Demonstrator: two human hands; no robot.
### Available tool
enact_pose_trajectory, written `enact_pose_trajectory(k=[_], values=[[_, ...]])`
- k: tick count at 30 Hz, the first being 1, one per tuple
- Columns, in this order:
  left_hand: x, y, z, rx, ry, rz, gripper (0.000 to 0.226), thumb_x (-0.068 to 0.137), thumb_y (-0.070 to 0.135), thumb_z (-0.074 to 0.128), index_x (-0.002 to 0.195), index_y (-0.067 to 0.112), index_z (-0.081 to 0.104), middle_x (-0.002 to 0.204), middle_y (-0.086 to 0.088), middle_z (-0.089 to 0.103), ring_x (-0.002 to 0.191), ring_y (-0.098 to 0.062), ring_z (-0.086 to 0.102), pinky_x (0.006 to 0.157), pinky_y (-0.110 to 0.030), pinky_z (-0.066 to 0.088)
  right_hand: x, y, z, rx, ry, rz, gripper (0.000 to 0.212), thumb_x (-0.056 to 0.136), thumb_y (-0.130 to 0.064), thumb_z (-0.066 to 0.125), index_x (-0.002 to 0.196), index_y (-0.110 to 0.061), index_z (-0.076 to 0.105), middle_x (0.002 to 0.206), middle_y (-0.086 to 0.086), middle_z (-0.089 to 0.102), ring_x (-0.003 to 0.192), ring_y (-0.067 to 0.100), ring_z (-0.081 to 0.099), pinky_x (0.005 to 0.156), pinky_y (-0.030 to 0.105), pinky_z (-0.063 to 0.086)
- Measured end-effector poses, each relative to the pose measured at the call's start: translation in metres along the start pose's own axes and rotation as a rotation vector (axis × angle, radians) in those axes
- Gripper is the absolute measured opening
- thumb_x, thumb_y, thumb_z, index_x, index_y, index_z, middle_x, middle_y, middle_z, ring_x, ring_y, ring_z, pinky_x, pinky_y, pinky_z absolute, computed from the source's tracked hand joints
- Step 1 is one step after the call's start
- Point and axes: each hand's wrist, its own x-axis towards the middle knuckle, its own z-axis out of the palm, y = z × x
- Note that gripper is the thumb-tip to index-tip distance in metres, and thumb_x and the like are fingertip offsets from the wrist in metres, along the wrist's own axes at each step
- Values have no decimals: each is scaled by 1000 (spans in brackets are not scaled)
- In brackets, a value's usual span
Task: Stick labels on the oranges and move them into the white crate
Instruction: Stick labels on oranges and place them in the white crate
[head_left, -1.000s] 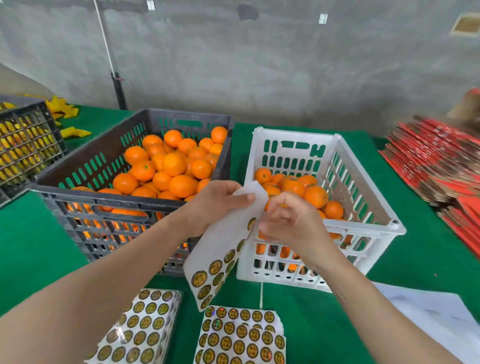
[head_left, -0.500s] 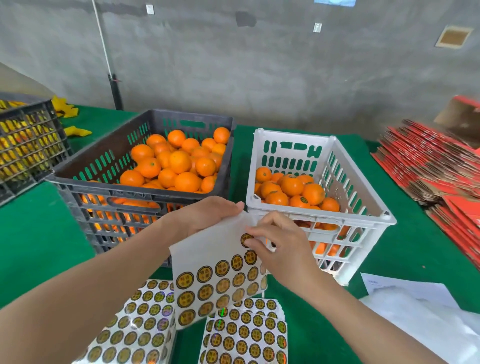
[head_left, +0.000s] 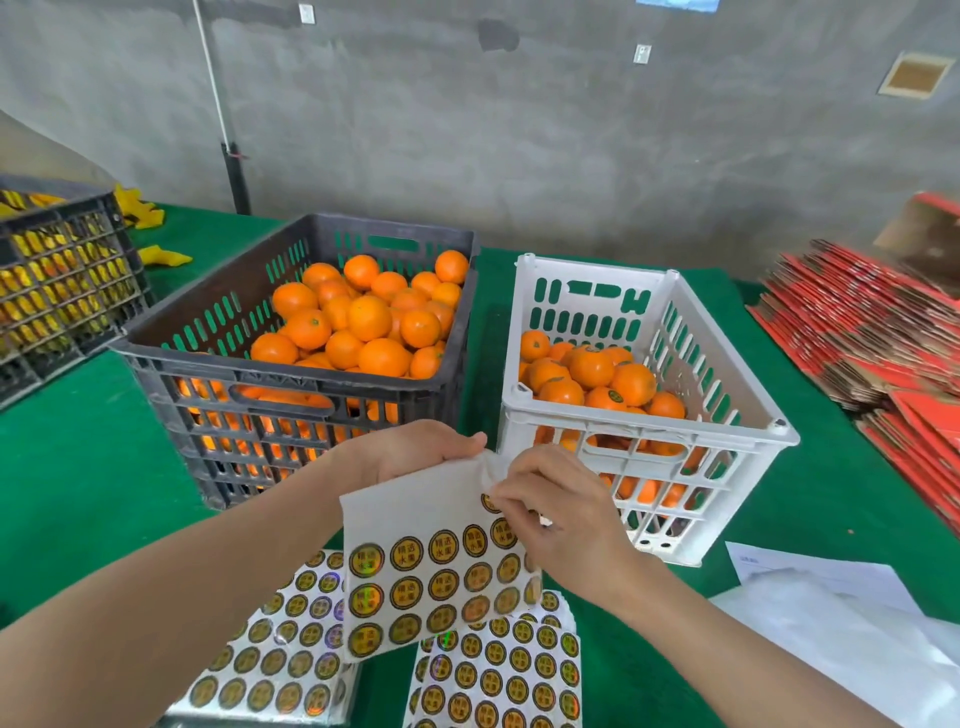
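Item: labelling job, in progress, early to middle stage. Source stock: dark crate (head_left: 291, 375) on the green table (head_left: 78, 467), piled high with unlabelled oranges (head_left: 369, 317); this is the larger share and is judged to be the work left. Finished stock: white crate (head_left: 644, 428), just right of the dark one and apart from it, holding a shallow layer of oranges in white crate (head_left: 592, 366) well below the rim; at least one labelled orange (head_left: 615, 396) shows a round sticker on top, the rest too turned or small to check. Label in hand: label sheet (head_left: 415, 519), held in the air in front of both crates, upper rows already stripped bare, three full rows and part of a fourth unused. Left hand (head_left: 415, 449): fingers curled over the sheet's top edge, gripping it. Right hand (head_left: 561, 514): thumb and forefinger closed in a pinch at the top-row label (head_left: 491, 503) on the sheet's right side; whether it has lifted free cannot be told. No orange is in either hand. Step in hand, as judged: peeling one sticker. Reserve: two full sheet stacks (head_left: 280, 654) on the table below. Also present: black mesh crate (head_left: 57, 270) far left, red flat cartons (head_left: 857, 322) right, white paper (head_left: 831, 623) near right
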Motion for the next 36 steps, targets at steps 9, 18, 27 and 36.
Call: enact_pose_trajectory(k=[9, 18, 27, 36], values=[[18, -33, 36, 365, -27, 295, 23, 91, 34, 56, 69, 29, 57, 63, 19, 53, 58, 5, 47, 56, -12, 35, 25, -13, -2, 396, -45, 549, 29, 84, 0, 65, 78, -29, 62, 79, -8, 64, 75, 6, 58, 67, 14, 45], [18, -58, 53, 743, 190, 437, 34, 94, 39, 53, 119, 18, 59, 113, -2, 64, 100, -18, 57, 88, -33, 48, 40, -13, 19, 372, -107, 584, 26, 86, -7, 64, 78, -32, 61, 81, -14, 63, 80, 0, 57, 69, 8, 43], [-34, -7, -39, 281, 901, 800, 13, 86, 17, 59, 91, 7, 66, 77, 5, 61, 59, -10, 52, 53, -16, 40, 103, -2, 53, 338, 95, 355, 25, 88, -5, 57, 107, -22, 55, 97, -11, 57, 91, 5, 56, 78, 20, 49], [57, -11, -161, 340, 854, 156, 48, 86, 14, 67, 128, 4, 47, 126, -13, 53, 110, -27, 55, 79, -29, 43, 172, 42, 119, 170, -265, 490, 72, 84, -3, 58, 145, -20, 23, 124, 9, 51, 105, 20, 50, 81, 33, 45]])
